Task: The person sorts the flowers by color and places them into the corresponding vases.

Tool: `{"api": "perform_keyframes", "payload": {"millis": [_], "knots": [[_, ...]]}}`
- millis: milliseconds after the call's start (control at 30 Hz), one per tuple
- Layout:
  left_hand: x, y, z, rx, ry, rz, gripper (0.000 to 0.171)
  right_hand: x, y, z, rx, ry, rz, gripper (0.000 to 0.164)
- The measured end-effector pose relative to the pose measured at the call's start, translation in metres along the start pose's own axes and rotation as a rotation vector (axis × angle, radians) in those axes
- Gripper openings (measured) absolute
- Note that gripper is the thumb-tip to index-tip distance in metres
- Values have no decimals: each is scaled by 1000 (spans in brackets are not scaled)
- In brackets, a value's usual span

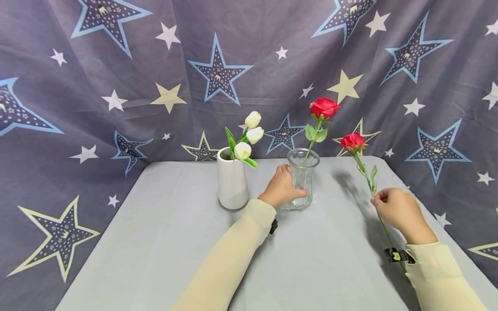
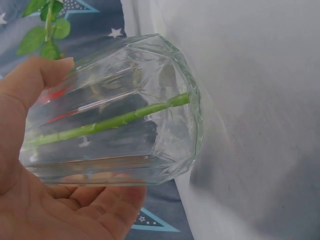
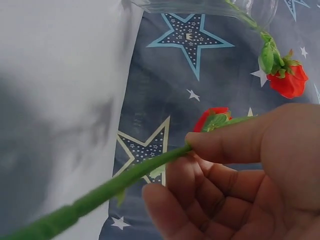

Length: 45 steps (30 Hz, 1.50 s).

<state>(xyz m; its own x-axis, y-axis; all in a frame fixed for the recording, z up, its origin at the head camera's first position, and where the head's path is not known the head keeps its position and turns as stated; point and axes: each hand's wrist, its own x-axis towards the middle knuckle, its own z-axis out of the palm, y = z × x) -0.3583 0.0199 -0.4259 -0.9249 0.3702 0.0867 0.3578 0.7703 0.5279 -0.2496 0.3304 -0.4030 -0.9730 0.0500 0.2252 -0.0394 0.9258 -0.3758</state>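
Observation:
My left hand (image 1: 285, 188) grips the lower part of a clear glass vase (image 1: 304, 160), thumb on the near side. One red rose (image 1: 324, 108) stands in that vase, leaning right, and its green stem (image 2: 115, 121) shows through the faceted glass in the left wrist view. My right hand (image 1: 400, 212) pinches the stem of a second red rose (image 1: 353, 142) between thumb and index finger. This rose is held tilted to the right of the vase, its bloom up and away from me. In the right wrist view its stem (image 3: 100, 192) runs down past the fingers.
A white vase (image 1: 232, 181) with several white tulips (image 1: 254, 135) stands left of the glass vase. Both vases are on a table with a light grey cover (image 1: 175, 242). Behind and around it hangs a dark star-patterned cloth (image 1: 253, 39).

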Motion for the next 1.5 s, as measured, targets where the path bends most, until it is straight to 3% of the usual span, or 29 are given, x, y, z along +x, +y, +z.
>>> {"api": "perform_keyframes", "payload": {"millis": [1500], "knots": [[0,0,2,-11,16,-1,113,2,-53,-47,81,233,-28,21]]}}
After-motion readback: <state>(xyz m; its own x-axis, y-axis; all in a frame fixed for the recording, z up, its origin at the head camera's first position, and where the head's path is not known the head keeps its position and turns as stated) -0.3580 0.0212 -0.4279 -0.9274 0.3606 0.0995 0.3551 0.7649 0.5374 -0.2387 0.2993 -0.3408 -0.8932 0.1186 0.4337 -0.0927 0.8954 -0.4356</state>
